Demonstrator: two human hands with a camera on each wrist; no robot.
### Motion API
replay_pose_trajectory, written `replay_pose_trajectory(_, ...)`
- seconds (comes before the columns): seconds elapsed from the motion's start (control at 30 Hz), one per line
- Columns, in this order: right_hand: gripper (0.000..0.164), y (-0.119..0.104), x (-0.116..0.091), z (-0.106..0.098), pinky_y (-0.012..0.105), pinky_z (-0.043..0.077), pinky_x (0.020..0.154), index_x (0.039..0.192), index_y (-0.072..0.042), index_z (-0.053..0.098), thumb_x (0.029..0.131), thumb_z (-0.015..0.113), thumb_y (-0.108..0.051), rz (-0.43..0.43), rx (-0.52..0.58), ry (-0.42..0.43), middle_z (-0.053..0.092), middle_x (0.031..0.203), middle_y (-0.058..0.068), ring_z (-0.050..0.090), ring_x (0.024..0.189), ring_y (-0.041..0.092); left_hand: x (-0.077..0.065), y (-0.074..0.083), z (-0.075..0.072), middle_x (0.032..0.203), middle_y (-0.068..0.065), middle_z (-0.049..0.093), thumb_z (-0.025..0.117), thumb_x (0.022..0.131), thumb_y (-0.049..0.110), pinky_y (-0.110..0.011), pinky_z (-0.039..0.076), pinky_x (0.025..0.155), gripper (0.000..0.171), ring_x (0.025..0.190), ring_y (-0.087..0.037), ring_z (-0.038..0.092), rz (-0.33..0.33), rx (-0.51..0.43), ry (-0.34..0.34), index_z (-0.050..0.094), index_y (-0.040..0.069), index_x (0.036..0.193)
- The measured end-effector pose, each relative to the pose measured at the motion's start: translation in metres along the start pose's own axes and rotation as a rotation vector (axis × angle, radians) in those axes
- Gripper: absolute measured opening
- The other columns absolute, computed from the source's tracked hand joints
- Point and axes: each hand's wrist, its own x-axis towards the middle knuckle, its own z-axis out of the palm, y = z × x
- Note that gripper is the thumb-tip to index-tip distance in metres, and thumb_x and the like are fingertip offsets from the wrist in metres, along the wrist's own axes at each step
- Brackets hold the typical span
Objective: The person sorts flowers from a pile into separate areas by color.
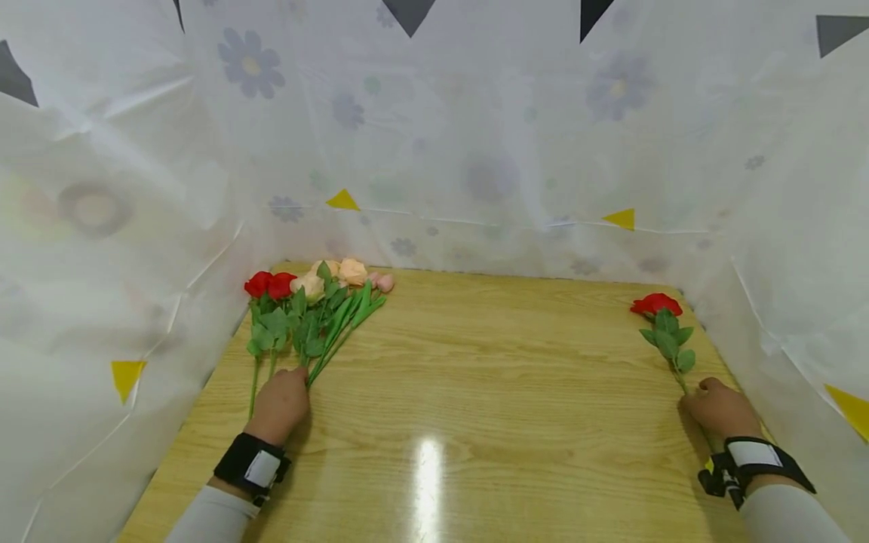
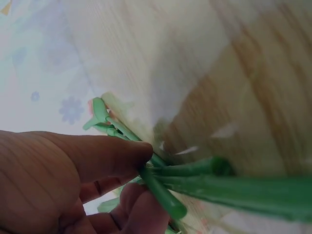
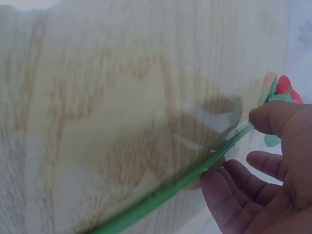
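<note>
On a pale wood table, my left hand, lower left in the head view, pinches several green stems between thumb and fingers. Beyond it, at the middle left, lies a crowded bunch: red roses at its left, peach roses in the middle, pink buds at its right. My right hand, at the lower right, is at the stem of a single red rose near the table's right edge; in the right wrist view the fingers and thumb are parted, fingertips touching the stem without closing round it. I judge that thin stem the likelier to slip or roll, since so loose a hold gives little grip. The stem also runs close to the black wrist mount, which could snag it if I turned the wrist. On the left, the stems cross at differing angles, so a pull there could fan them apart or drag neighbours whose leaves overlap; a hard squeeze might bend them. I cannot tell exactly which blooms the pinched stems carry.
</note>
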Motion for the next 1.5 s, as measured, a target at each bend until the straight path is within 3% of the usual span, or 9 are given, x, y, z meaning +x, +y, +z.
replay_pose_trajectory(0.27,0.072,0.002,-0.002,-0.002,0.063,0.045,0.082,0.127,0.027,0.038,0.094,0.052,-0.036,0.010,0.025,-0.010,0.046,0.121,0.048,0.048,0.103,0.064,0.003,0.002,-0.004,0.081,-0.020,0.065,0.048,0.091,-0.008,-0.047,0.050,0.057,0.019,0.073,-0.039,0.063,-0.018,-0.066,-0.028,0.063,-0.004,0.102)
replay_pose_trajectory(0.5,0.071,0.004,-0.005,-0.004,0.064,0.044,0.082,0.127,0.029,0.036,0.099,0.045,-0.036,0.007,0.044,-0.011,0.044,0.122,0.049,0.046,0.103,0.064,0.005,0.013,-0.005,0.097,-0.027,0.067,0.054,0.087,-0.005,-0.051,0.052,0.067,0.033,0.082,-0.043,0.065,-0.002,-0.137,0.010,0.061,-0.008,0.120)
replay_pose_trajectory(0.63,0.070,0.000,-0.007,-0.006,0.064,0.044,0.082,0.126,0.028,0.037,0.099,0.045,-0.035,0.019,0.064,0.037,0.044,0.122,0.049,0.047,0.103,0.064,0.005,0.026,-0.007,0.093,-0.022,0.067,0.057,0.091,0.000,-0.048,0.051,0.062,0.031,0.076,-0.036,0.064,-0.009,-0.197,0.020,0.060,-0.007,0.121)
replay_pose_trajectory(0.77,0.063,-0.012,-0.010,-0.007,0.062,0.046,0.076,0.124,0.026,0.041,0.099,0.046,-0.032,-0.001,0.082,0.165,0.048,0.118,0.047,0.052,0.097,0.061,0.004,0.042,-0.009,0.082,-0.012,0.063,0.059,0.095,0.003,-0.038,0.044,0.053,0.029,0.061,-0.022,0.056,-0.011,-0.274,0.018,0.059,-0.005,0.123)
replay_pose_trajectory(0.9,0.054,-0.037,-0.014,-0.007,0.055,0.048,0.066,0.123,0.022,0.047,0.099,0.050,-0.027,-0.038,0.127,0.312,0.057,0.109,0.042,0.058,0.088,0.053,0.008,0.057,-0.005,0.078,-0.008,0.061,0.060,0.096,0.003,-0.033,0.041,0.050,0.028,0.055,-0.017,0.051,-0.011,-0.331,0.040,0.058,-0.003,0.124)
replay_pose_trajectory(1.03,0.051,-0.072,-0.017,-0.009,0.044,0.049,0.060,0.127,0.015,0.050,0.100,0.051,-0.029,-0.074,0.236,0.375,0.059,0.110,0.035,0.061,0.088,0.046,0.014,0.073,-0.001,0.077,-0.007,0.061,0.060,0.097,0.004,-0.032,0.040,0.049,0.027,0.053,-0.016,0.049,0.008,-0.379,0.076,0.058,0.000,0.124)
replay_pose_trajectory(1.27,0.053,-0.141,-0.020,0.008,0.024,0.051,0.066,0.138,0.003,0.049,0.103,0.048,-0.036,-0.120,0.574,0.338,0.057,0.119,0.022,0.058,0.099,0.029,0.017,0.114,0.007,0.080,-0.008,0.062,0.060,0.099,0.008,-0.032,0.041,0.049,0.026,0.053,-0.015,0.050,0.061,-0.589,0.242,0.058,0.002,0.124)
replay_pose_trajectory(1.4,0.047,-0.183,-0.020,0.031,0.019,0.053,0.074,0.137,-0.001,0.050,0.103,0.051,-0.033,-0.141,0.841,0.282,0.056,0.117,0.015,0.059,0.097,0.016,0.015,0.138,0.016,0.082,-0.007,0.062,0.057,0.101,0.011,-0.031,0.043,0.046,0.027,0.054,-0.013,0.052,0.089,-0.756,0.267,0.056,0.004,0.127)
replay_pose_trajectory(1.5,0.042,-0.213,-0.023,0.047,0.023,0.053,0.076,0.135,-0.002,0.050,0.103,0.053,-0.029,-0.161,0.950,0.234,0.055,0.116,0.014,0.060,0.097,0.013,0.011,0.155,0.027,0.084,-0.004,0.062,0.057,0.101,0.012,-0.029,0.045,0.048,0.027,0.058,-0.011,0.055,0.151,-0.816,0.258,0.055,0.004,0.127)
